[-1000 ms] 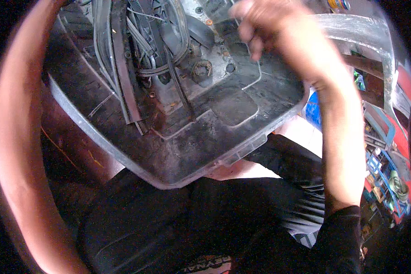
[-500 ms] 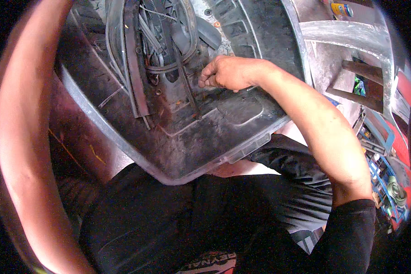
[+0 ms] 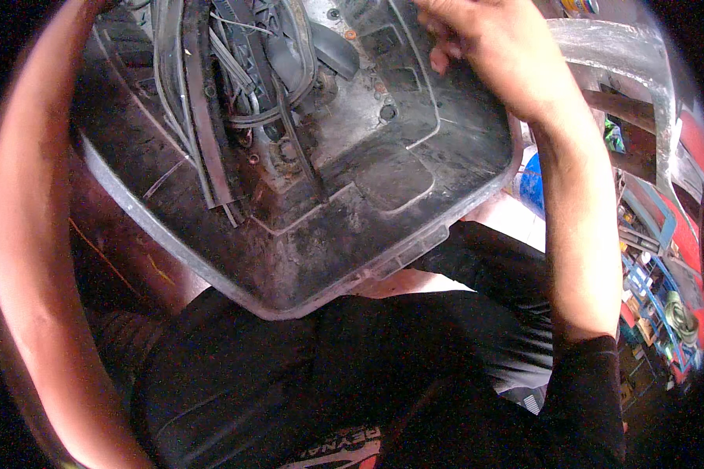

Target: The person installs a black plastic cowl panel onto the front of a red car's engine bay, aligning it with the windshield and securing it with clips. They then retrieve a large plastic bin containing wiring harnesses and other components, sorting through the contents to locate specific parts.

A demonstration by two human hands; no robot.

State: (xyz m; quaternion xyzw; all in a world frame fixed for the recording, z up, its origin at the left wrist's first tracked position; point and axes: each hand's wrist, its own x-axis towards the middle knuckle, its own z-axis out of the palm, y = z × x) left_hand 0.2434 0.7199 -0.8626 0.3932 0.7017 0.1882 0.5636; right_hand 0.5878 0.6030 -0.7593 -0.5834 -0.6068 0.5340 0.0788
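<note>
A large dark plastic tray (image 3: pixel 289 273) with a raised lip lies in front of me. Long black rubber strips (image 3: pixel 211 141) and other loose trim pieces are heaped in its left and middle part. My right hand (image 3: pixel 485 47) is over the tray's far right side, near its edge. Its fingers are loosely bent and apart, with nothing visible in them; the fingertips are partly cut off by the upper border. On the left my left forearm (image 3: pixel 31 234) runs up out of the picture, so my left hand is out of sight.
Right of the tray stands a blue and white container (image 3: pixel 530 181), partly behind my right forearm. A pale curved panel (image 3: pixel 610 51) stands beyond it. Farther right a blue rack (image 3: pixel 665 313) holds several small items. A small yellow-and-blue can (image 3: pixel 579 6) is at the upper right.
My right hand has moved from above the middle of the tray, fingers pinched together, up and right toward its far right edge. The view has shifted slightly, and the blue container has come into sight.
</note>
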